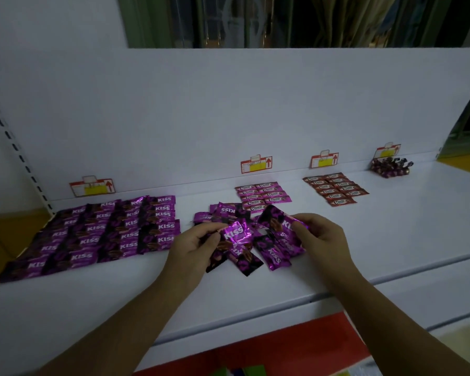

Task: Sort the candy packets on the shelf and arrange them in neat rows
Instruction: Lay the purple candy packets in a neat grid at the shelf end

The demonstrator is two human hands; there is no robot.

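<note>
Pinching a purple KISS packet (235,233) between thumb and curled fingers, the left hand (198,241) sits over a loose pile (273,257) on the white shelf (255,297). Just beside it, the right hand (322,236) grips a second packet (278,221). Left of both hands lie neat KISS rows (106,232) (labels mostly facing up). Beyond the hands are Choco packets (262,195).

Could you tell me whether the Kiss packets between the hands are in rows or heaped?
Heaped: the Kiss packets overlap at mixed angles, unlike the flat rows to their left.
</note>
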